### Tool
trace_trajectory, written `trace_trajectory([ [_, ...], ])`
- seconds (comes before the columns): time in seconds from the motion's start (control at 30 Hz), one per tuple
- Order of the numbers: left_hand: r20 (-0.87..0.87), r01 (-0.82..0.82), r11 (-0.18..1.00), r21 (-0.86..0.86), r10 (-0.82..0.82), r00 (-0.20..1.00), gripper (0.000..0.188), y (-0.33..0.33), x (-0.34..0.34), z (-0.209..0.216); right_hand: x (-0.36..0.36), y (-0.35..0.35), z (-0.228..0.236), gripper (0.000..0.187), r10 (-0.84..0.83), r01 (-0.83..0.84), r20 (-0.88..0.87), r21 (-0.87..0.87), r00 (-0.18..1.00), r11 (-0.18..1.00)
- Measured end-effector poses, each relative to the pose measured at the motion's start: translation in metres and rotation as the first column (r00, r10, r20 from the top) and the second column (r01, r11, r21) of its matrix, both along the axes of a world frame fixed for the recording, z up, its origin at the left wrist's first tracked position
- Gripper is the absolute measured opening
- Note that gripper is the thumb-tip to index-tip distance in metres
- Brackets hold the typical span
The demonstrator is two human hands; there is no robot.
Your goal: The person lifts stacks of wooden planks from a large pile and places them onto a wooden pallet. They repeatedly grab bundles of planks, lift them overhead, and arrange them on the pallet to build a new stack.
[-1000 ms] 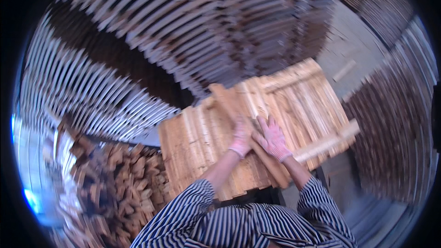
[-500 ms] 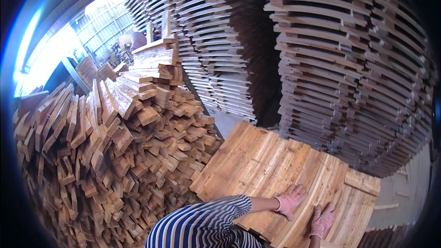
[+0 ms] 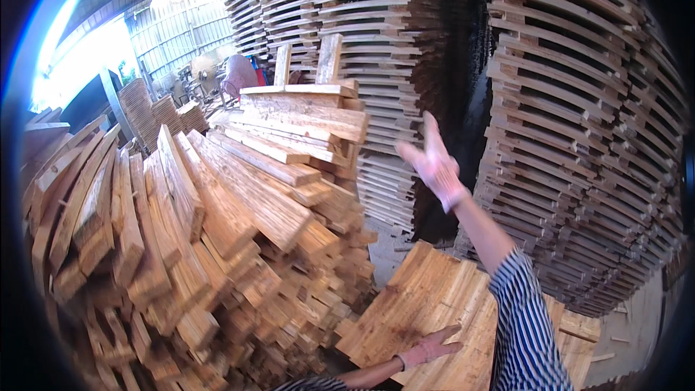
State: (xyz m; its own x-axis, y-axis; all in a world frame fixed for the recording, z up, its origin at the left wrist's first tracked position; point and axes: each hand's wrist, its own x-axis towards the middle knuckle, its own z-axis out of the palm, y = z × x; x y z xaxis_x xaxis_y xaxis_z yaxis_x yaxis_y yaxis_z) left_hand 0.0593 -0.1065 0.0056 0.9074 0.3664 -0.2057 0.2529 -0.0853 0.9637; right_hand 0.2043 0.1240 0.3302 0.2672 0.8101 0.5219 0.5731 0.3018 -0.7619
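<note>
My right hand (image 3: pixel 439 172) was lifted well up off the work, its bare forearm (image 3: pixel 481 232) rising from a striped sleeve (image 3: pixel 532 318) and slanting toward eleven o'clock. The fingers were straight, pointing near twelve, and the thumb stuck out toward ten, so that grip stood wide apart. My left hand (image 3: pixel 428 350) was low in the view, coming in from eight o'clock with its fingers stretched toward two and three; that grip was spread as well, though I could not tell how firmly the palm pressed down.

The wooden panel (image 3: pixel 414 293), made of planks side by side, lay at six o'clock from my right grip, well apart from it, and directly under my left. A short crosspiece (image 3: pixel 579 327) sat near its end, at about three o'clock from my left hand. The heap of loose boards (image 3: pixel 239 195) spread from eight to nine o'clock of my right hand, and a tall stack of slats (image 3: pixel 572 123) rose between two and three.

Half a second earlier both my hands were on the panel; since then the right had gone up while the left stayed down. My view had swung too, and the heap filled more of it.
</note>
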Motion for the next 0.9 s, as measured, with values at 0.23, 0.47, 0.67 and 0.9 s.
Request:
trace_trajectory([
  [0.23, 0.010, -0.340, 0.893, -0.296, 0.359, 0.933, 0.084, 0.055, -0.106, 0.047, -0.050, 0.174, 0.078, 0.130, 0.464, -0.530, -0.274, -0.265, 0.842, 0.805],
  [0.47, -0.017, -0.306, 0.904, -0.299, 0.316, 0.949, 0.077, 0.069, -0.112, 0.028, -0.039, 0.234, 0.079, 0.116, 0.434, -0.529, -0.411, -0.150, 0.802, 0.835],
  [0.67, 0.121, -0.281, 0.915, -0.290, 0.326, 0.938, 0.077, 0.080, -0.107, 0.063, -0.085, 0.187, 0.128, 0.104, 0.383, -0.383, -0.013, -0.075, 0.924, 0.921],
  [0.9, 0.623, -0.252, 0.859, -0.446, 0.500, 0.602, 0.078, 0.137, -0.068, 0.193, -0.106, 0.020, 0.217, 0.070, 0.071, -0.153, 0.729, 0.047, 0.681, 0.987],
])
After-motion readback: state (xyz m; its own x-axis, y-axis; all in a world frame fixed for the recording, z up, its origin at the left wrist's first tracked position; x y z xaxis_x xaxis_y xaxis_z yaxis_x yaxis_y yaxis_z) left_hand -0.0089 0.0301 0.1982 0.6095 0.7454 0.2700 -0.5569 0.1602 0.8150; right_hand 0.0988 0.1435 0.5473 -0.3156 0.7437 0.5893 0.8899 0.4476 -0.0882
